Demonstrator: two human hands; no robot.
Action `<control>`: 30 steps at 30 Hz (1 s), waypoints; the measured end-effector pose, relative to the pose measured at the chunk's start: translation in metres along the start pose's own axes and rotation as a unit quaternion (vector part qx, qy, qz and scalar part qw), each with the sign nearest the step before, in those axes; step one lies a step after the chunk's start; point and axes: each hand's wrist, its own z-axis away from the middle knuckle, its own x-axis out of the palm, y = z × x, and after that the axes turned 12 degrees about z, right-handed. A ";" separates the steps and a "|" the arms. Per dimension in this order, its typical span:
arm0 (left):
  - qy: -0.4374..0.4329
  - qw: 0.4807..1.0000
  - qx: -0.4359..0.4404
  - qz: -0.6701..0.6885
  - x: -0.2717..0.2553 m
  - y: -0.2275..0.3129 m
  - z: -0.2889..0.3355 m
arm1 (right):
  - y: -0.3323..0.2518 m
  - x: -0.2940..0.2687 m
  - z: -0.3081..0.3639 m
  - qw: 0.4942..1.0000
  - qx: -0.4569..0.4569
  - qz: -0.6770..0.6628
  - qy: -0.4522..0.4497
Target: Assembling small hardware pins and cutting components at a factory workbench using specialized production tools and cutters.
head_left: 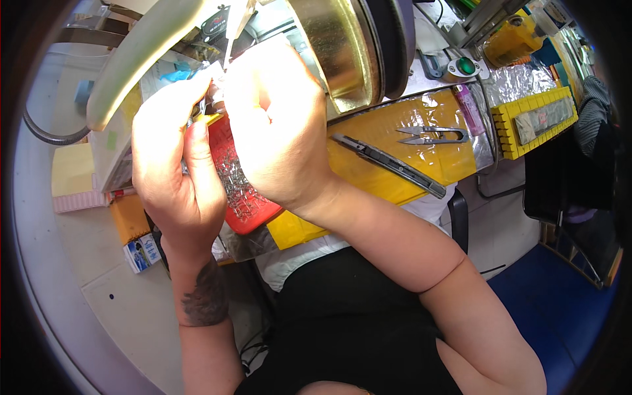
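While right hand (283, 125) curls, grip unclear, left hand (174, 155) pinches small part (215, 99); box (143, 253) lettered.

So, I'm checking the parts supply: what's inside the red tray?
The red tray holds a loose heap of small, thin metal pieces. The right hand hides part of the tray, so whatever lies there can't be seen.

Glare washes out most of the small piece (214, 101) between the left hand (174, 161) and right hand (280, 125); its kind is unclear. The right hand also covers part of the red tray (253, 222), whose metal bits (236, 184) are too small to tell apart.
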 end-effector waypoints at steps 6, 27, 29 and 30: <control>-0.021 1.000 -0.003 -0.020 -0.002 0.002 0.000 | 0.004 -0.002 -0.002 0.999 -0.022 0.029 0.003; 0.131 0.972 -0.056 0.187 0.040 -0.006 0.020 | 0.009 -0.004 -0.002 0.982 -0.104 0.153 -0.024; 0.147 0.966 -0.075 0.198 0.042 -0.003 0.024 | 0.010 -0.002 -0.002 0.978 -0.117 0.173 -0.022; 0.157 0.961 -0.092 0.210 0.043 -0.002 0.024 | 0.011 -0.001 -0.001 0.977 -0.108 0.181 -0.032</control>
